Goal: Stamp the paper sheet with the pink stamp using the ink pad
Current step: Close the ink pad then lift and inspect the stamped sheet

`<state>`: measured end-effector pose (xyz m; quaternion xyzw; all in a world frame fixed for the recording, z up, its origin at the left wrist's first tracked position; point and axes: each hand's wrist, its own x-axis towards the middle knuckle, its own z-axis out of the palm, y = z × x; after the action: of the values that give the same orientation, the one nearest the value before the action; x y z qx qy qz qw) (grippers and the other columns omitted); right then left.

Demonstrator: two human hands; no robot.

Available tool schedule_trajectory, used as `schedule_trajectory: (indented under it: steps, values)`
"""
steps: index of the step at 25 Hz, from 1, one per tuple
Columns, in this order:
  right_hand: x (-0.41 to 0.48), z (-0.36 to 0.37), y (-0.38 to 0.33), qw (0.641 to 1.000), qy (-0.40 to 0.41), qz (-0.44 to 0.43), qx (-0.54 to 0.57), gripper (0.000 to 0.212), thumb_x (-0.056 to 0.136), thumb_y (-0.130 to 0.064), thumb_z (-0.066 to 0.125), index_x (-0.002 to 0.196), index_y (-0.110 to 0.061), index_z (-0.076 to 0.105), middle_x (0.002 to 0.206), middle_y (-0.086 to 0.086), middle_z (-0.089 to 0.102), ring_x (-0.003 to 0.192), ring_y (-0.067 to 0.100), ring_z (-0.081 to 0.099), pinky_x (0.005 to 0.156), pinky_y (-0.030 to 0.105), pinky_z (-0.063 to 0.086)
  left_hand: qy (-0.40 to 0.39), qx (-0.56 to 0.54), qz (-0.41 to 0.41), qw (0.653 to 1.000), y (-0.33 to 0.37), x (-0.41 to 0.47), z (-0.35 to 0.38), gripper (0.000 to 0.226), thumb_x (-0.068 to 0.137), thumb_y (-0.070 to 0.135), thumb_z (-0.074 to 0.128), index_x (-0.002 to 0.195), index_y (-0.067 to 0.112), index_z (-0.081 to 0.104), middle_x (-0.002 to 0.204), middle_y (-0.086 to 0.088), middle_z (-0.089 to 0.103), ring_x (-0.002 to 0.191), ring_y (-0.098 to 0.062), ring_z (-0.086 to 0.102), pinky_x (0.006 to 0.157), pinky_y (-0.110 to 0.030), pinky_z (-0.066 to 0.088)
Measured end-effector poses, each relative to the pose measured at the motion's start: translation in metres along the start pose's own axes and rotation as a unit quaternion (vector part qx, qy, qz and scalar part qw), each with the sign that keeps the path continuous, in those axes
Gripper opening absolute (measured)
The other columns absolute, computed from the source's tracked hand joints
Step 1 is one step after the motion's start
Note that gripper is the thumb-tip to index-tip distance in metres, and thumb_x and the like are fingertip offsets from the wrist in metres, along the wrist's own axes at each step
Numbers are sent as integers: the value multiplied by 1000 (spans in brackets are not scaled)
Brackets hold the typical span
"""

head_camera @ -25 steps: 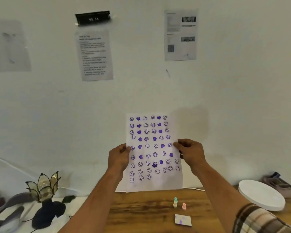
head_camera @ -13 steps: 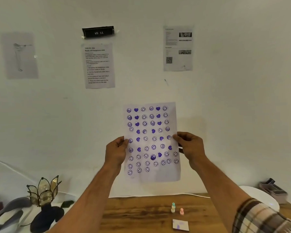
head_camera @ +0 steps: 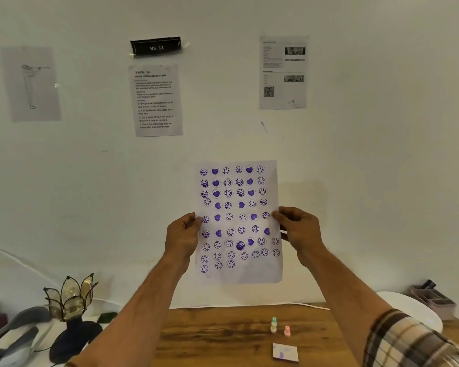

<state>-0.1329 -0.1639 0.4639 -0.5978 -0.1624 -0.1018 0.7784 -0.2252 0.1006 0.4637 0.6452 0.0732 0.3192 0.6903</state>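
I hold the paper sheet [head_camera: 237, 221] upright in front of the wall, well above the desk. It is covered with several rows of purple smiley and heart prints. My left hand [head_camera: 182, 235] pinches its left edge and my right hand [head_camera: 298, 230] pinches its right edge. Below, on the wooden desk [head_camera: 210, 337], the pink stamp [head_camera: 287, 331] stands upright beside a cream stamp [head_camera: 273, 327] and a teal stamp [head_camera: 274, 320]. The square ink pad [head_camera: 285, 352], smeared with purple, lies just in front of them.
A glass lotus-shaped lamp [head_camera: 69, 298] and dark objects sit at the lower left. A white round disc [head_camera: 414, 311] and a small tray [head_camera: 432, 300] sit at the right. Printed sheets and a black label reading WS 11 [head_camera: 156, 47] hang on the wall.
Both hands have lifted the sheet higher above the desk, and the view has tilted so the stamps and ink pad sit lower in frame.
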Motion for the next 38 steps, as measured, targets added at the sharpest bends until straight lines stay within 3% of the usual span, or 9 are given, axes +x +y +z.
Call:
schedule_trajectory:
  steps: [9, 15, 19, 22, 27, 30, 32, 34, 38]
  values:
    - [7, -2, 25, 999, 14, 29, -10, 13, 89, -12, 84, 101, -13, 80, 92, 4, 83, 82, 24, 81, 67, 39, 65, 5, 11, -25, 1000, -28, 10, 2, 30, 100, 15, 67, 129, 6, 71, 125, -10, 75, 117, -28, 70, 106, -48, 55]
    - [6, -2, 64, 997, 27, 69, -19, 16, 88, -13, 85, 103, -11, 79, 91, 2, 83, 83, 25, 79, 62, 33, 64, 17, 31, -54, 998, -68, 13, -3, 11, 100, 15, 67, 97, 23, 75, 99, 2, 80, 97, -23, 74, 77, -33, 57]
    - [5, -3, 103, 993, 37, 112, -29, 16, 90, -11, 82, 106, -8, 78, 97, 7, 83, 87, 28, 79, 65, 38, 65, 29, 50, -96, 994, -108, 20, -11, 12, 96, 17, 72, 107, 14, 77, 108, -6, 80, 106, -29, 75, 94, -47, 61]
    - [6, -7, 144, 987, 37, 146, -52, 15, 95, -13, 78, 109, -9, 76, 103, 7, 82, 92, 28, 78, 71, 41, 66, 31, 75, -130, 988, -147, 26, -17, 19, 94, 16, 76, 112, 9, 78, 108, -9, 81, 106, -33, 75, 96, -53, 60]
    - [9, -15, 219, 975, 51, 208, -65, 12, 97, -14, 74, 106, -20, 77, 103, 1, 81, 88, 21, 77, 55, 29, 62, 38, 85, -184, 979, -214, 34, -20, 28, 92, 12, 77, 119, 3, 75, 112, -16, 79, 103, -34, 76, 91, -47, 62]
    - [13, -23, 271, 963, 62, 255, -64, 17, 99, -12, 71, 106, -26, 79, 101, -1, 82, 88, 25, 78, 57, 35, 65, 47, 86, -214, 972, -258, 41, -22, 30, 90, 13, 79, 118, 5, 74, 109, -15, 78, 94, -29, 77, 75, -35, 62]
    - [13, -29, 304, 954, 59, 284, -71, 21, 100, -9, 70, 111, -25, 78, 101, 1, 82, 88, 26, 79, 65, 44, 67, 58, 74, -244, 965, -288, 45, -21, 29, 89, 11, 80, 116, 4, 73, 111, -18, 78, 98, -35, 76, 86, -44, 63]
    - [12, -33, 333, 949, 62, 294, -97, 21, 97, -7, 72, 107, -26, 75, 102, 2, 81, 87, 24, 79, 66, 43, 67, 62, 68, -269, 959, -317, 48, -20, 30, 89, 8, 80, 117, -1, 73, 111, -21, 77, 96, -35, 76, 90, -46, 62]
    - [7, -37, 385, 935, 86, 295, -177, 16, 92, -5, 79, 89, -18, 69, 103, 13, 78, 95, 35, 76, 85, 57, 63, 74, 110, -292, 947, -368, 48, -25, 27, 89, 4, 78, 115, -3, 73, 98, -16, 75, 61, -12, 68, 57, -22, 59]
